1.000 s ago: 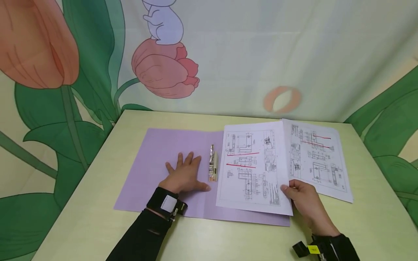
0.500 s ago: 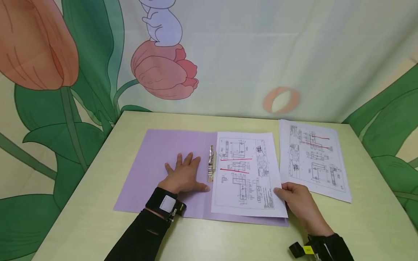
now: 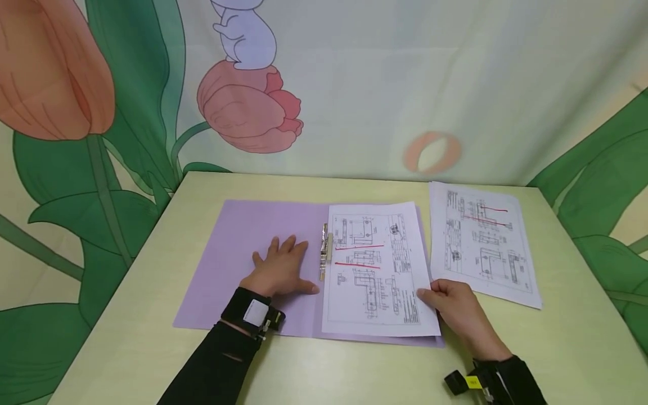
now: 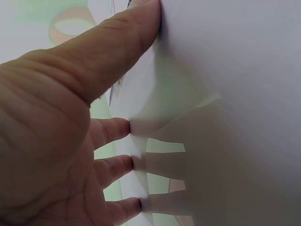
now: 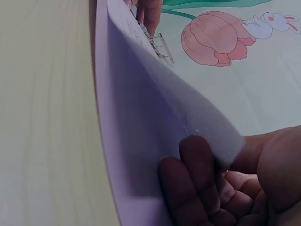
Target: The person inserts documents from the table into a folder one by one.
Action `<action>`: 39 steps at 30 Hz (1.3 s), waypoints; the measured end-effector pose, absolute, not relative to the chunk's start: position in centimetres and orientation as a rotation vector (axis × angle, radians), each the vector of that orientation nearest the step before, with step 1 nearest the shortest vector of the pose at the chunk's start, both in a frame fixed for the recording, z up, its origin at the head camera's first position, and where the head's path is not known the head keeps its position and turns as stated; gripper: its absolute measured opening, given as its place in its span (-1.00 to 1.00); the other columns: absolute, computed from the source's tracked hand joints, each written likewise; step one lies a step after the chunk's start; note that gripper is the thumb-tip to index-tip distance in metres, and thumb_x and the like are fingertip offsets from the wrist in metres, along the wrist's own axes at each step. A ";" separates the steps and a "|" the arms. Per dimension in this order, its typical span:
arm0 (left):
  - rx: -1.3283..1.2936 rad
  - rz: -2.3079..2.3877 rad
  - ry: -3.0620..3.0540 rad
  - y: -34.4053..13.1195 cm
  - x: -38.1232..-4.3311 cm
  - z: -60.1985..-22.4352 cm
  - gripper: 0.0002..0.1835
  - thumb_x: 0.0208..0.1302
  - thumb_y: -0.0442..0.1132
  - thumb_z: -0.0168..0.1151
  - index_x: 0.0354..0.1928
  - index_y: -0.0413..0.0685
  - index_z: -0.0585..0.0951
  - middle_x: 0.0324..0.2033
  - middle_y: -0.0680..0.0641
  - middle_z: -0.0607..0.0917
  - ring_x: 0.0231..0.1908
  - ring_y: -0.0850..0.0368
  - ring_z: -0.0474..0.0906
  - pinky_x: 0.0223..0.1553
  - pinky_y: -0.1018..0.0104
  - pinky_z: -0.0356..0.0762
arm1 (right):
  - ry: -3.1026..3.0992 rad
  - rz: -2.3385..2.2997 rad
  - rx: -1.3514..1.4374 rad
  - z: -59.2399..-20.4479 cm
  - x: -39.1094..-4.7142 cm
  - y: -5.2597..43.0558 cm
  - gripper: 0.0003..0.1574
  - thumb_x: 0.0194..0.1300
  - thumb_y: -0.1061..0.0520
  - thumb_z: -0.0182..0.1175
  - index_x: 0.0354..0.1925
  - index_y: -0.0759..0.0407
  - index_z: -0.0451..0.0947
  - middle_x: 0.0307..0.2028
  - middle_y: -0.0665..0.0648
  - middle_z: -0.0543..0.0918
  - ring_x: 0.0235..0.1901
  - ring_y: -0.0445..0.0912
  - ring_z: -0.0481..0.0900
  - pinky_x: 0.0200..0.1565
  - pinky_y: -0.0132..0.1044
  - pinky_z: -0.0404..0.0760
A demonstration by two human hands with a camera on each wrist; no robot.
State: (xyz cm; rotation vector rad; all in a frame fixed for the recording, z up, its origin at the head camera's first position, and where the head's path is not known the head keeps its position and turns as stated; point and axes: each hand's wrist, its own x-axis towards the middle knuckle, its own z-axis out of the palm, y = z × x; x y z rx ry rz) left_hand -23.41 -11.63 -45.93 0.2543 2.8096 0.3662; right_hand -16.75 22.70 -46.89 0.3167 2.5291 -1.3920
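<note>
A purple folder (image 3: 238,225) lies spread on the table, with a metal clip (image 3: 323,253) along its spine. My left hand (image 3: 280,270) rests with spread fingers on the folder's left cover, its thumb pointing toward the clip. My right hand (image 3: 453,304) pinches the right edge of a printed drawing sheet (image 3: 374,304) between thumb and curled fingers. That sheet covers most of the right cover, its left edge close beside the clip. In the right wrist view, the sheet's edge (image 5: 207,117) bows up off the folder (image 5: 113,155) where the fingers grip it.
A second stack of printed drawings (image 3: 506,281), marked with red lines, lies on the table (image 3: 354,371) to the right of the folder. Behind the table's back edge hangs a curtain (image 3: 354,112) printed with tulips and a rabbit.
My right hand has slid the printed sheet leftward, away from the stack and up to the clip. The left hand has stayed in place on the folder.
</note>
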 end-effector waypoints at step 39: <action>0.228 0.394 2.772 -11.4 -23.4 -46.2 0.19 -0.20 0.31 0.47 0.48 0.04 0.15 0.50 -0.21 0.00 0.42 -0.40 -0.28 0.14 -0.65 -0.24 | 2.639 -1.363 0.289 -47.3 -16.7 23.6 -0.68 0.34 0.03 0.19 -0.31 0.30 0.59 -0.60 0.11 0.52 -0.54 -0.06 0.45 -0.53 -0.30 0.39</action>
